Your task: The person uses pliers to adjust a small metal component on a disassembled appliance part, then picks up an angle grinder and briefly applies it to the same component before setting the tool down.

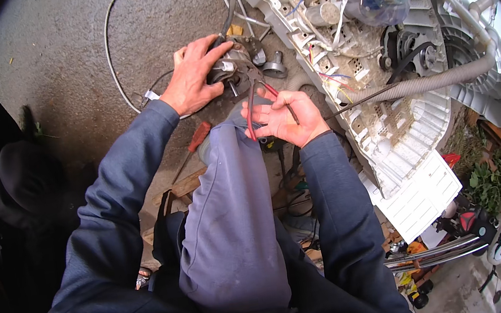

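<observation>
My left hand (194, 76) is wrapped over a dark, greasy metal machine part (232, 65) on the ground and steadies it from the left. In my right hand (289, 117), palm partly turned up, are pliers (252, 97) with red handles, spread apart. Their jaws reach up to the metal part beside my left fingers. A short metal pin or shaft juts from the part below the jaws. Just right of it lies a round grey metal piece (274, 66). What exactly the jaws bite on is too small to tell.
A large dirty white plastic appliance shell (377, 122) with a grey corrugated hose (423, 84) and wires fills the right. A red-handled screwdriver (199, 136) lies by my knee. A looped grey cable (109, 49) crosses the wet ground. Someone in dark clothes (22, 184) is at the left.
</observation>
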The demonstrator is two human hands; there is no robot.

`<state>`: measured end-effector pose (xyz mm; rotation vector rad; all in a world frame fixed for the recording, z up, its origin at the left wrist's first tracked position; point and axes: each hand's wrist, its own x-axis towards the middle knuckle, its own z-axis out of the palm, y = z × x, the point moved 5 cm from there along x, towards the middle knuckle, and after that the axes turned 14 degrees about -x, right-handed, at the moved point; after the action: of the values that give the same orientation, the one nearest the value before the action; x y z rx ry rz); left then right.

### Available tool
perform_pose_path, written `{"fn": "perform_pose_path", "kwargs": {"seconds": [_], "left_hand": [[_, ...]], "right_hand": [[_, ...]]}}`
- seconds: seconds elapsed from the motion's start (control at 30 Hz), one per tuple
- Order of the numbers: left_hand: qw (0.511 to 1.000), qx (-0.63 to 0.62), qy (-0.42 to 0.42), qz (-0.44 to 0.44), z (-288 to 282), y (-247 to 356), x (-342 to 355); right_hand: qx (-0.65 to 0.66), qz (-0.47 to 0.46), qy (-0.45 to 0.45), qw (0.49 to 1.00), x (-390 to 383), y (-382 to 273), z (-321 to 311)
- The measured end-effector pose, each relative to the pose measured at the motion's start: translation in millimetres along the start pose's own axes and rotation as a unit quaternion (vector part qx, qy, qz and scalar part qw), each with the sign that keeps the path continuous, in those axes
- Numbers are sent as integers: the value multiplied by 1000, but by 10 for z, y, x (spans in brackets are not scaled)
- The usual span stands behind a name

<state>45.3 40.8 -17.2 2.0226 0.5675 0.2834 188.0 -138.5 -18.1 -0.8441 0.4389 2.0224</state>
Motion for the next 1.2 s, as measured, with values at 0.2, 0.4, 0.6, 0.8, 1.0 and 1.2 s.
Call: {"fn": "perform_pose_path", "kwargs": {"seconds": [0.2, 0.4, 0.6, 0.8, 1.0, 1.2], "left_hand": [[1000, 2, -4, -1, -14, -15, 1], [1000, 5, -13, -7, -6, -8, -7], [1000, -1, -20, -10, 9, -37, 3], [1000, 21, -15, -4, 25, -6, 17], [1000, 20, -13, -1, 20, 8, 14], [1000, 9, -5, -6, 0, -6, -9]], "right_hand": [[-49, 51, -43, 997, 8, -62, 83], [-43, 62, -66, 995, -8, -72, 209], [-61, 39, -78, 994, 45, -43, 180], [-115, 54, -48, 991, 55, -122, 188], [-179, 75, -23, 981, 48, -187, 183], [-268, 89, 74, 956, 19, -260, 324]]}}
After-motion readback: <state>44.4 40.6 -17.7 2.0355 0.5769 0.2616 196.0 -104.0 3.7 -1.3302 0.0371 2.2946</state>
